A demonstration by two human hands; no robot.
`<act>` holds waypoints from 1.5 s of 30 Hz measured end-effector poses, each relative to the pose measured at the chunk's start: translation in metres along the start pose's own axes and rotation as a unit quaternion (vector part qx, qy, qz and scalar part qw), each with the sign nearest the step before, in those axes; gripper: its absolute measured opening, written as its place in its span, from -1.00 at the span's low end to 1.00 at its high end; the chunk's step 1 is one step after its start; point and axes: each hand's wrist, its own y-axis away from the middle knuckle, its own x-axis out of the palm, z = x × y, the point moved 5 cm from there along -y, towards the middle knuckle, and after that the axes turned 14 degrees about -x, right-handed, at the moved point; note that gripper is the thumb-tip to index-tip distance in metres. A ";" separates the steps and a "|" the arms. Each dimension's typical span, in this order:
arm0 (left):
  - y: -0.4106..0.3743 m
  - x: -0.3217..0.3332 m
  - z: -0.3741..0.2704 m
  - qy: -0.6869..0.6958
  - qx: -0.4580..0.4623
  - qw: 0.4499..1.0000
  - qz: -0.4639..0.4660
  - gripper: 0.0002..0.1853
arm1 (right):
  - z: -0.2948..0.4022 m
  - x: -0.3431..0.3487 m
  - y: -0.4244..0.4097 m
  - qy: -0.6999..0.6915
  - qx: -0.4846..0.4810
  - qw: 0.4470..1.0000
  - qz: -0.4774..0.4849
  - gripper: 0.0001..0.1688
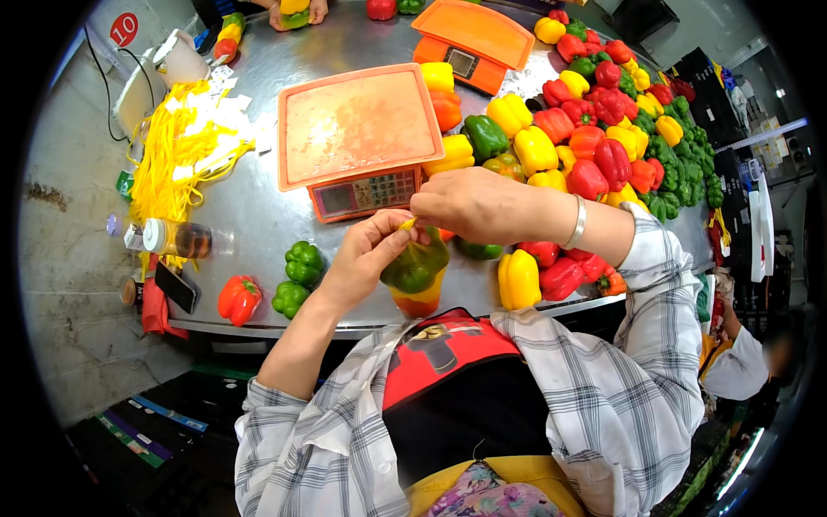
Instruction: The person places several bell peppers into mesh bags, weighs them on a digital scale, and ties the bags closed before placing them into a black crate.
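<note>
Close in front of my chest stands a yellow mesh bag point(417, 268) holding stacked bell peppers, a green one on top with yellow and red-orange below. My left hand point(368, 252) pinches the gathered neck of the bag between thumb and fingers. Bent over the same neck is my right hand point(462, 200), its fingertips closed on the mesh; its back hides part of the grip. Just beyond the hands sits an orange digital scale point(362, 123) with a wet tray and a keypad. Loose peppers, such as a yellow pepper point(519, 280), lie below my right forearm.
A large heap of mixed peppers point(607, 142) covers the table's right side. Yellow mesh strips point(181, 148), a drink bottle point(177, 238) and a phone point(174, 287) lie left. A second orange scale point(471, 45) stands farther back. Another person's hands point(297, 14) hold bagged peppers across the steel table.
</note>
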 end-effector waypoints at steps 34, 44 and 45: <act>0.037 0.161 -0.105 -0.566 0.263 0.781 0.005 -0.81 | 0.082 -0.033 0.111 0.156 -0.205 0.885 -0.387 -0.68; 0.041 0.107 -0.119 0.081 0.166 0.957 -0.226 -0.76 | 0.001 -0.005 -0.014 -0.677 -0.111 0.603 -0.407 -0.82; 0.068 0.084 -0.092 0.076 0.165 0.935 -0.305 -0.74 | 0.012 0.047 -0.043 -0.827 -0.080 0.449 -0.328 -0.82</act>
